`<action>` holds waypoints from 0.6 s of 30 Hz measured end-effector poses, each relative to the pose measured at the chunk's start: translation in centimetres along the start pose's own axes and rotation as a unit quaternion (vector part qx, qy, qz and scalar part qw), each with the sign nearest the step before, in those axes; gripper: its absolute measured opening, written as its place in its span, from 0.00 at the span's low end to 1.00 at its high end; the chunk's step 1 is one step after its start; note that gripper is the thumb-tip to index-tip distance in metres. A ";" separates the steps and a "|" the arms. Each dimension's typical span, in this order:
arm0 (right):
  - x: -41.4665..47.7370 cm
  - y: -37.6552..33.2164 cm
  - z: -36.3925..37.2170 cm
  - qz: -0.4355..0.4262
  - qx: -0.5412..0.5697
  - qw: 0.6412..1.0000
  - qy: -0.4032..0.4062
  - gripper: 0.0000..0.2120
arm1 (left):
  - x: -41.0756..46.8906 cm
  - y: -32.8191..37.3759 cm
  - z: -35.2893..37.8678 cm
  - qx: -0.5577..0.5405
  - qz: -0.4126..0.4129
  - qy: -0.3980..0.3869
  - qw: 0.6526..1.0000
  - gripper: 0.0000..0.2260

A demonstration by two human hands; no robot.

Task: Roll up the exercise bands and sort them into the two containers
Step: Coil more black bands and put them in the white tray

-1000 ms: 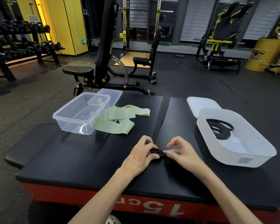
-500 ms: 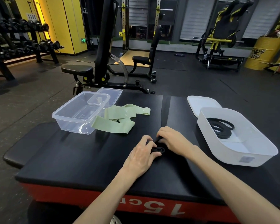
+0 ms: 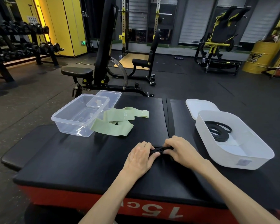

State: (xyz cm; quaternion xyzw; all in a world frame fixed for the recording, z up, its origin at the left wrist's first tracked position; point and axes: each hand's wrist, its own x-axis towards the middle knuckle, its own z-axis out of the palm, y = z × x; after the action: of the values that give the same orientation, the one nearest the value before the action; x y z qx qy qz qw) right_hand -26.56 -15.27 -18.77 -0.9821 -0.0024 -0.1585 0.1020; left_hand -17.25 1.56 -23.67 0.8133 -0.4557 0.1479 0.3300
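Benches point(image 3: 77, 72) and dumbbell racks point(image 3: 23, 50) ring a black padded platform point(image 3: 87, 159), where left hand point(image 3: 139, 159) and right hand point(image 3: 183, 151) pinch a partly coiled black exercise band point(image 3: 158, 150) between curled fingers. Green bands point(image 3: 118, 122) lie beyond-left of the grip, white bin point(image 3: 249, 159) to its right.

Red front panel point(image 3: 71, 199) of padded platform, near edge: white "15c", upside down to viewer, cut off.
Green band point(image 3: 113, 126), far-left area: "30", small letters after it unclear.
Yellow drum point(image 3: 257, 59) emblem: illegible.

Bare left hand point(image 3: 140, 156), right hand point(image 3: 183, 151), forearms point(image 3: 113, 191)
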 end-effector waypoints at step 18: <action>-1.9 -1.2 2.7 0.085 0.065 0.987 0.123 0.07 | 0.2 -0.5 0.3 -0.027 0.050 0.046 0.997 0.14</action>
State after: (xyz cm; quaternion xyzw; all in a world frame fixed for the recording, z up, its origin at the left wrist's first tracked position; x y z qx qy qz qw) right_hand -27.61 -13.51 -21.64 -0.9430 0.0838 -0.2682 0.1783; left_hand -16.79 1.41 -23.97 0.7724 -0.4842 0.1896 0.3648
